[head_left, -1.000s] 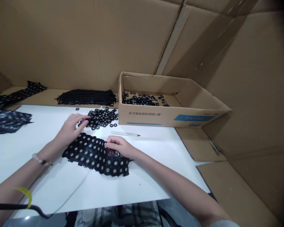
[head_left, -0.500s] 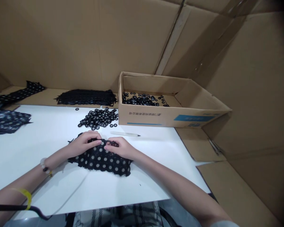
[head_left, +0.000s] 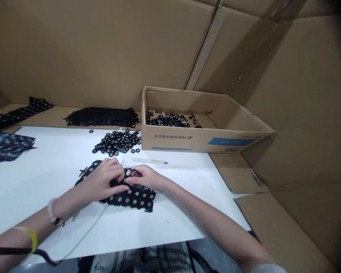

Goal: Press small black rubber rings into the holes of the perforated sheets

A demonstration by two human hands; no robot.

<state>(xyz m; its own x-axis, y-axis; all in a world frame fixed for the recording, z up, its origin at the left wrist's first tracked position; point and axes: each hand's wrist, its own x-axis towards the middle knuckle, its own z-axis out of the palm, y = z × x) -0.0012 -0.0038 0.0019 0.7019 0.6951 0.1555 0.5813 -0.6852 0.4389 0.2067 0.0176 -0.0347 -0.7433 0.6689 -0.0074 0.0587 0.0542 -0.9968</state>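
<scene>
We noted both hands gripping the black punched sheet (head_left: 136,199), which sat bunched between them, less flat than earlier. The left hand (head_left: 104,182) had dropped lower, fingers curled; the right hand (head_left: 146,177) pinched the sheet's upper edge. Loose rings (head_left: 116,143) lay beyond the left hand.

An open cardboard box (head_left: 204,141) stands at the far edge of a white board (head_left: 45,178), with black rings (head_left: 170,120) scattered inside it. Just left of the box, a heap of loose black rings (head_left: 116,143) lies on the board, and a pale pen (head_left: 149,161) lies just in front of the box. A stack of black punched strips (head_left: 102,117) rests beyond the heap, and more punched sheets (head_left: 5,145) lie at far left. Cardboard panels (head_left: 307,94) line the surrounding walls.
</scene>
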